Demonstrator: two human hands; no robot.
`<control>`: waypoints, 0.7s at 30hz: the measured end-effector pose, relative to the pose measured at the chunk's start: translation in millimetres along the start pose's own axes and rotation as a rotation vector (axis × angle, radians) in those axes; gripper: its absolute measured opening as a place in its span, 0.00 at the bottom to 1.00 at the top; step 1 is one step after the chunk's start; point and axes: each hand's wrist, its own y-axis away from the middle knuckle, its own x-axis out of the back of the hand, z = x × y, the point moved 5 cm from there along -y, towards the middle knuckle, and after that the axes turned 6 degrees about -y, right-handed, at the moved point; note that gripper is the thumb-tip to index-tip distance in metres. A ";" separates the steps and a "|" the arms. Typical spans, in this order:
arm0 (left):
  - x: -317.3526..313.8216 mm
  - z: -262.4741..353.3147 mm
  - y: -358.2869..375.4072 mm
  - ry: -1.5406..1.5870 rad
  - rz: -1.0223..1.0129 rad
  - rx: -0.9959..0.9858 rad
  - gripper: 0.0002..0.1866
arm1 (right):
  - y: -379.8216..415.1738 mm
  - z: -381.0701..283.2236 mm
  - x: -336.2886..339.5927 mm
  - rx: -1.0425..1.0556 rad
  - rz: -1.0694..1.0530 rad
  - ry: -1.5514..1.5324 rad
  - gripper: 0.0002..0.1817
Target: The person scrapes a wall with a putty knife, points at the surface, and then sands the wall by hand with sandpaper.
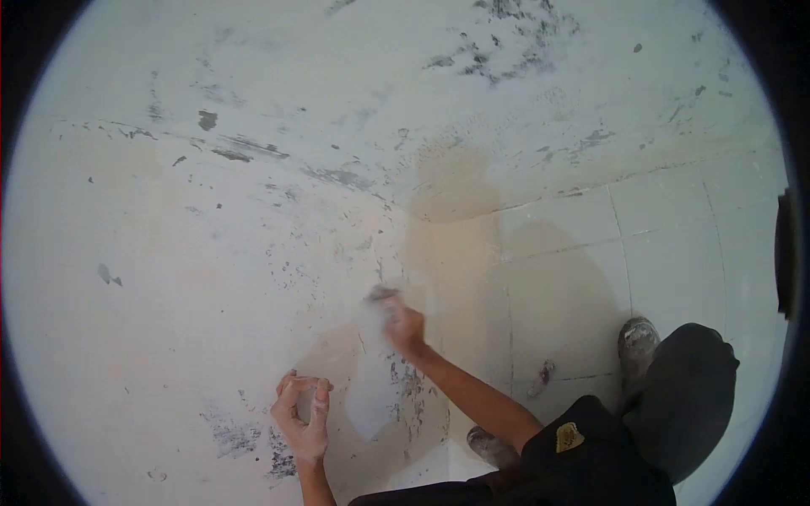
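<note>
My right hand (406, 331) is closed round a small grey flat blade (383, 293), smeared by motion, held at the wall corner. Just below it, a smooth pale patch (371, 396) runs down the wall beside dark flaked spots. My left hand (305, 422), dusted with white, is at the lower middle, with its fingers and thumb curled round a thin pale piece (308, 384). What that piece is cannot be made out. The white wall (169, 337) around both hands has scuffs and chipped paint.
Pale floor tiles (675, 261) with dark joints lie at the right. A dusty shoe (639, 341) and a dark-clothed knee (688, 396) are at the lower right. Near the shoe lies a small reddish scrap (544, 377). A dark object (785, 253) stands at the right edge.
</note>
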 end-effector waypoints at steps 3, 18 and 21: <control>-1.4 1.4 -2.7 0.029 -0.013 -0.031 0.18 | -2.6 19.2 17.4 -0.326 0.348 0.124 0.19; -1.0 0.2 -1.8 0.093 -0.006 0.010 0.15 | -6.9 -32.2 -6.3 -0.114 0.158 0.098 0.20; 1.1 1.5 0.6 0.054 0.000 -0.018 0.14 | -16.3 -15.1 7.1 0.000 -0.022 -0.112 0.19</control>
